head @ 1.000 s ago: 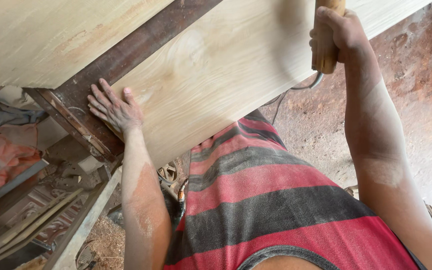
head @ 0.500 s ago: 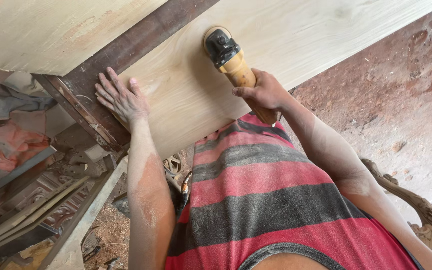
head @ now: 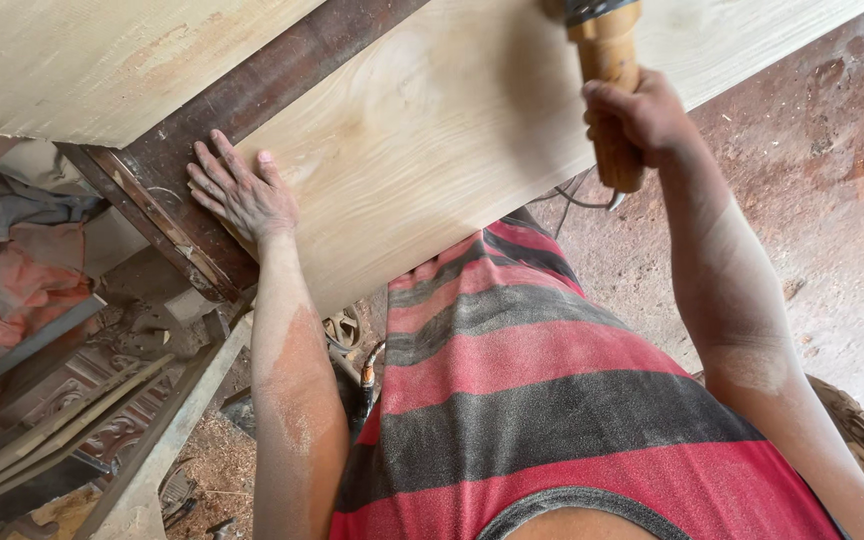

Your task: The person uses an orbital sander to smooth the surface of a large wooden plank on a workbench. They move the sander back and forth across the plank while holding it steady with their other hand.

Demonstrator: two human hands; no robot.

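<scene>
Right grip on sander — left hand flat, plank

Red-and-grey striped shirt, pale wooden board, orange-handled tool.

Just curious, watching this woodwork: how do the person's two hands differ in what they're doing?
The left hand lies flat, fingers spread, on the pale wooden board; the right hand is closed around the power tool's orange handle. The left sits at the board's edge, the right farther along it. Both forearms look dusted with sawdust.
</scene>
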